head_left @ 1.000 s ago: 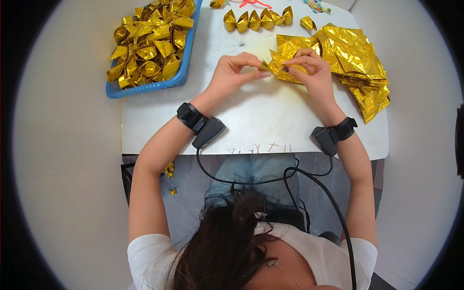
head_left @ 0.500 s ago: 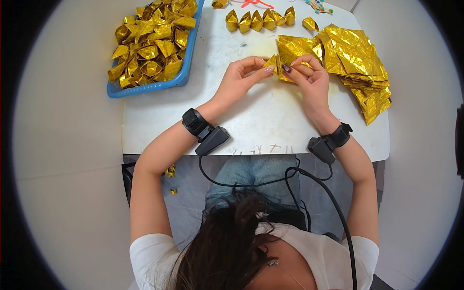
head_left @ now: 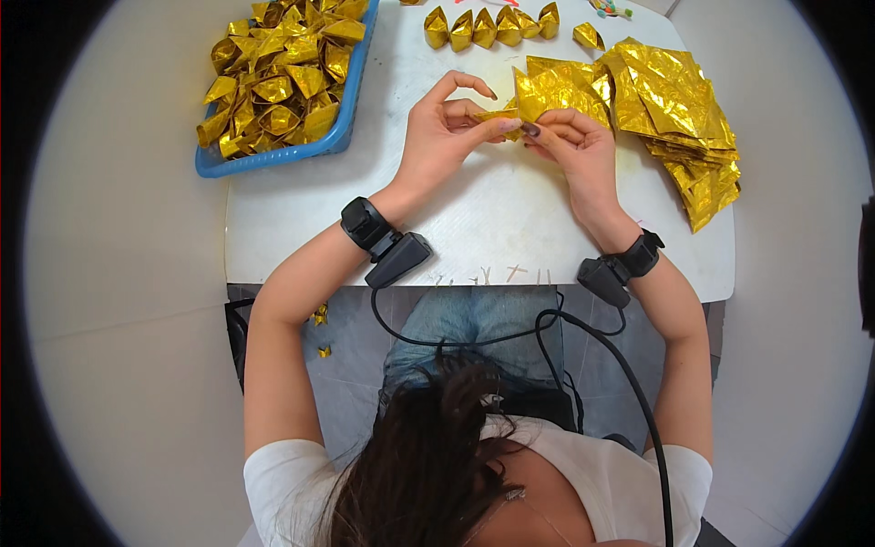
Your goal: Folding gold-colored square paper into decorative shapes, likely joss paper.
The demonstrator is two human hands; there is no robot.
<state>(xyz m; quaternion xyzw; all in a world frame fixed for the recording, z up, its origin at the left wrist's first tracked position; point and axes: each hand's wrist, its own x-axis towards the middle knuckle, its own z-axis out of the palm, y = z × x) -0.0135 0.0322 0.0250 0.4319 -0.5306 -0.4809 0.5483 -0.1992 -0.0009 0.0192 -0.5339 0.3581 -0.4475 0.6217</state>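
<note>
My left hand (head_left: 442, 137) and my right hand (head_left: 574, 150) meet over the middle of the white table (head_left: 492, 228), both pinching one folded piece of gold foil paper (head_left: 503, 117). The left thumb and fingertips grip its left end, with the index finger arched above. The right fingers close on its right end. Just behind the hands lies a loose gold foil sheet (head_left: 561, 87), partly hidden by the folded piece.
A blue tray (head_left: 342, 132) at the far left holds several folded gold foil pieces. A row of folded gold pieces (head_left: 488, 25) stands at the far edge. A stack of flat gold foil sheets (head_left: 679, 118) lies at the right. Black wrist devices with cables hang over the near edge.
Both hands have kept hold of the gold piece and worked it; the fingers shifted along its fold and the hands sit a little closer to me than before.
</note>
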